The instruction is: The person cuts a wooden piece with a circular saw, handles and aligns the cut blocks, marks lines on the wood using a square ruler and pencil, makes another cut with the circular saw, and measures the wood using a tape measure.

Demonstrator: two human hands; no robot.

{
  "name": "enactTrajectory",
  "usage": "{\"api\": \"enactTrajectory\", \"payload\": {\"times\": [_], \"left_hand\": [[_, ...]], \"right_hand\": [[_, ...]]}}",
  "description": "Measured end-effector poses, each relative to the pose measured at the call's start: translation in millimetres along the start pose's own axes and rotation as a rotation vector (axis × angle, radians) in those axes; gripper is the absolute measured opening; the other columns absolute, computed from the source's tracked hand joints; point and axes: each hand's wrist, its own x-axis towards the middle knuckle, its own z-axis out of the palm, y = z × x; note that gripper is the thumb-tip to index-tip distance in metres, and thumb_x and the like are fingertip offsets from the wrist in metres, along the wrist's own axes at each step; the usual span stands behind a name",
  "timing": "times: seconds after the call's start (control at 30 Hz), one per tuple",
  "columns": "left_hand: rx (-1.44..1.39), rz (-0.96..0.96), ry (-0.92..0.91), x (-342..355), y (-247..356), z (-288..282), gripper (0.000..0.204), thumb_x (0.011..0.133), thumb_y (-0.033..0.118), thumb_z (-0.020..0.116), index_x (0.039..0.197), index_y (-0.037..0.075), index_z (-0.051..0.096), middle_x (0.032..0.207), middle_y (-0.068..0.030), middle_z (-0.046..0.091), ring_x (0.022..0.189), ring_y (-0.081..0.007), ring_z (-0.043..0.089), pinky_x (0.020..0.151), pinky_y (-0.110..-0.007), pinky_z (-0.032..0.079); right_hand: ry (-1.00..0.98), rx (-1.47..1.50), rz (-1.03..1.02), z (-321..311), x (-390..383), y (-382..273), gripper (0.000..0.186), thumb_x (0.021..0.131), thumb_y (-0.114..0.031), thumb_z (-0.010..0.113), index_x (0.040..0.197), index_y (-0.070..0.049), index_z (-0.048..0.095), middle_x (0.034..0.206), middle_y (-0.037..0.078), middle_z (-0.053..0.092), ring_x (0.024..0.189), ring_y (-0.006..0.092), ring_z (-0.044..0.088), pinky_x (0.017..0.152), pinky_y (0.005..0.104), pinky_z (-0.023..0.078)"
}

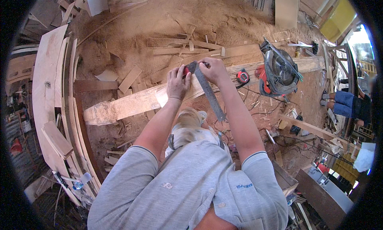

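Torso: a person in a grey short-sleeved shirt (pixel 191 186) leans forward over the work, both bare forearms reaching up and away from the body.
Left arm: it runs straight from the shoulder, elbow only slightly bent, wrist level with the plank.
Left hand: the left hand (pixel 178 83) lies palm down on the long wooden plank (pixel 131 102), fingers curled together around a small red object (pixel 186 71), likely a pencil or marker, whose tip sits at the square; the grip is closed on it.
Right arm: it angles in from the right, elbow out, the forearm crossing above the lower end of the steel blade.
Right hand: the right hand (pixel 215 69) presses down on the upper end of the metal framing square (pixel 207 90), fingers bent and spread over its corner, pinning it flat rather than wrapping it.
Framing square: grey steel, laid across the plank at a slant, one arm pointing back toward the person, its corner under the right hand's fingers.
Plank: pale, long, lying crosswise on the sawdust-covered floor (pixel 131 26) in front of the person, reaching from the left toward the saw.
Just beyond: a red and black tape measure (pixel 242 76) sits on the plank beside the right wrist.
Farther right: a circular saw (pixel 279 70) rests on the plank's far end.
Far ground: loose offcuts (pixel 179 50) lie scattered in the sawdust.
Left edge: curved boards (pixel 52 102) are stacked on edge.
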Motion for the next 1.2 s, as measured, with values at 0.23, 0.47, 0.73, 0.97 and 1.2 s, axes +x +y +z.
{"api": "enactTrajectory", "payload": {"times": [0.23, 0.47, 0.73, 0.97, 1.2], "left_hand": [[0.034, 0.022, 0.04, 0, 0, -1, 0.046, 0.1, 0.033, 0.071, 0.138, 0.007, 0.064, 0.124, -0.0158, 0.064, 0.117, -0.0363, 0.059, 0.102, -0.048, 0.052], [0.016, 0.004, 0.007, 0, -3, -1, 0.046, 0.1, 0.032, 0.072, 0.138, 0.005, 0.065, 0.127, -0.019, 0.064, 0.12, -0.0393, 0.059, 0.105, -0.049, 0.05], [0.032, 0.007, 0.013, 0, 2, 2, 0.047, 0.101, 0.033, 0.071, 0.138, 0.006, 0.065, 0.128, -0.017, 0.064, 0.121, -0.0379, 0.058, 0.104, -0.048, 0.051], [0.037, -0.037, 0.018, -1, 0, 2, 0.059, 0.1, 0.037, 0.069, 0.146, 0.002, 0.057, 0.138, -0.0205, 0.061, 0.131, -0.04, 0.054, 0.114, -0.049, 0.044], [0.036, -0.027, -0.004, -1, -7, 7, 0.059, 0.099, 0.04, 0.068, 0.142, 0.001, 0.057, 0.141, -0.0217, 0.06, 0.134, -0.0403, 0.053, 0.118, -0.05, 0.04]], "right_hand": [[0.01, -0.081, -0.064, -21, -96, 19, 0.029, 0.097, -0.021, 0.065, 0.116, -0.005, 0.08, 0.099, 0.019, 0.08, 0.091, 0.0298, 0.079, 0.086, 0.036, 0.06], [-0.155, -0.058, 0.24, -47, -140, 10, 0.03, 0.097, -0.024, 0.066, 0.117, -0.005, 0.078, 0.104, 0.022, 0.078, 0.097, 0.0397, 0.076, 0.087, 0.0446, 0.059], [0.359, 0.053, -0.011, 7, -132, 28, 0.022, 0.097, -0.023, 0.074, 0.103, -0.003, 0.068, 0.092, 0.022, 0.071, 0.079, 0.0431, 0.068, 0.074, 0.0501, 0.054], [0.317, 0.001, 0.074, 14, -170, 14, 0.029, 0.087, -0.015, 0.085, 0.095, -0.007, 0.058, 0.08, 0.015, 0.064, 0.07, 0.0359, 0.064, 0.065, 0.0461, 0.051], [0.828, -0.199, -0.027, -99, -190, -54, 0.033, 0.088, -0.011, 0.089, 0.094, -0.01, 0.057, 0.072, 0.003, 0.058, 0.064, 0.0171, 0.064, 0.057, 0.0366, 0.049]]}}
